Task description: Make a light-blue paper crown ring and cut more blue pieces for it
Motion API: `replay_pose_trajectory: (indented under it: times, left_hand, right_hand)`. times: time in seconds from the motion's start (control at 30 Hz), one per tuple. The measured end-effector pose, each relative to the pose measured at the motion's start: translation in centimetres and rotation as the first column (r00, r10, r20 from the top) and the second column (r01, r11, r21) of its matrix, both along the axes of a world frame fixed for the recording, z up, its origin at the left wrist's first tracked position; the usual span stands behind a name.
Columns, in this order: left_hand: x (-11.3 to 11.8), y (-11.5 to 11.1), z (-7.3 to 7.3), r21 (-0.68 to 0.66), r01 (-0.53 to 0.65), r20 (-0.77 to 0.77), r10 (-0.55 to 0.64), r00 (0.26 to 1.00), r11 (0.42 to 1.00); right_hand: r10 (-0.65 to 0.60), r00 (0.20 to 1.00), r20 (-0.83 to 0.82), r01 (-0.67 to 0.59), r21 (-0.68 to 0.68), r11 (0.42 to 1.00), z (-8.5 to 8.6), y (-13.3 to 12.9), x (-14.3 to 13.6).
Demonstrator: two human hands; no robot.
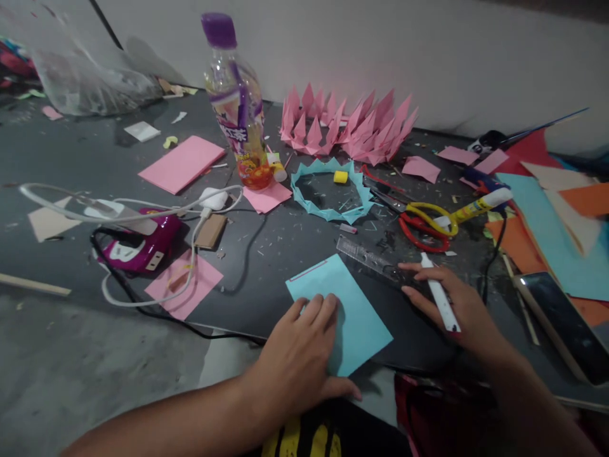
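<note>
A light blue paper sheet [360, 317] lies at the table's front edge, with a thin red line along its upper left edge. My left hand [304, 343] rests on the sheet's left part, fingertips on the paper and thumb spread near the front edge. My right hand [451, 304] holds a white marker [440, 295] between thumb and fingers, to the right of the sheet. Its index fingertip is at the right end of a clear ruler [364, 254], which lies flat beyond the sheet.
A blue paper ring [297, 190], scissors [428, 238] and a glue stick [480, 204] lie farther back. A bottle [238, 114] stands behind. Cables and a magenta power strip [164, 238] are on the left, a phone [564, 324] on the right. Pink folded paper [375, 130] lines the wall.
</note>
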State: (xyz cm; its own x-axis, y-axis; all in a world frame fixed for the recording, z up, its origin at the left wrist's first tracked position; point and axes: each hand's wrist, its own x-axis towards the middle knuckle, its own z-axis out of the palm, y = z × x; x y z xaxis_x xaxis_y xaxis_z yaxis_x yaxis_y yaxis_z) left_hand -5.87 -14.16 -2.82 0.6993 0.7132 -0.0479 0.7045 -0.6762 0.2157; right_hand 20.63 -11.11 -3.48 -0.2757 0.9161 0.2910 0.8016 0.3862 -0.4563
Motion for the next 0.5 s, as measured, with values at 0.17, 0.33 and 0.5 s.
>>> replay_pose_trajectory:
  times: [0.17, 0.33, 0.5]
  left_hand:
    - [-0.5, -0.1, -0.5, 0.044, -0.003, -0.052, 0.006, 0.999, 0.999]
    - [1.0, -1.0, -0.5, 0.127, -0.131, -0.079, 0.142, 0.987, 0.983]
    - [1.5, -2.1, -1.0, 0.173, -0.224, 0.030, 0.222, 0.975, 0.959]
  right_hand:
    - [-0.010, 1.000, 0.011, 0.010, -0.001, 1.000, -0.4, -0.5, 0.0]
    - [0.063, 0.997, 0.041, -0.063, 0.010, 0.998, -0.8, -0.8, -0.8]
    - [0.164, 0.978, 0.132, -0.172, 0.054, 0.984, -1.0, -0.8, -1.6]
